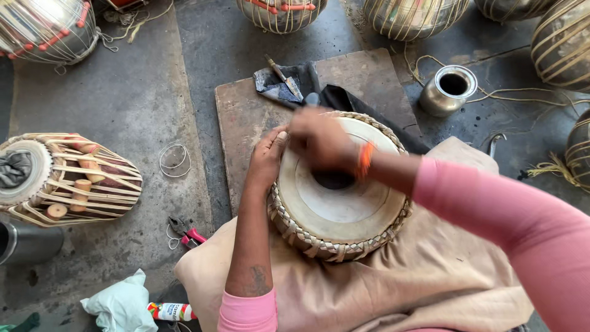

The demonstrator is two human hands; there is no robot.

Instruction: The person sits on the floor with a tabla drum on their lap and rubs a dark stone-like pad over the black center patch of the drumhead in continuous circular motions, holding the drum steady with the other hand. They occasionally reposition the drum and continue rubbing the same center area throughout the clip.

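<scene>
While my left hand [268, 157] presses flat on the drum [338, 184] rim, my right hand [322, 142] rubs its black centre spot [335, 179] — blurred, grip unclear. Next needs even pressure — drum steady.

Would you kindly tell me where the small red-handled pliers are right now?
The red-handled pliers lie on the grey floor left of the person's left forearm, below the wire coil.

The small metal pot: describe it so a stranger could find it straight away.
Start at the wooden board on the floor beyond the drum under the person's hands. Just off the board's far right corner stands the small metal pot. Unlike the big laced drums around it, it is plain, shiny, round-bellied and open-mouthed.
</scene>
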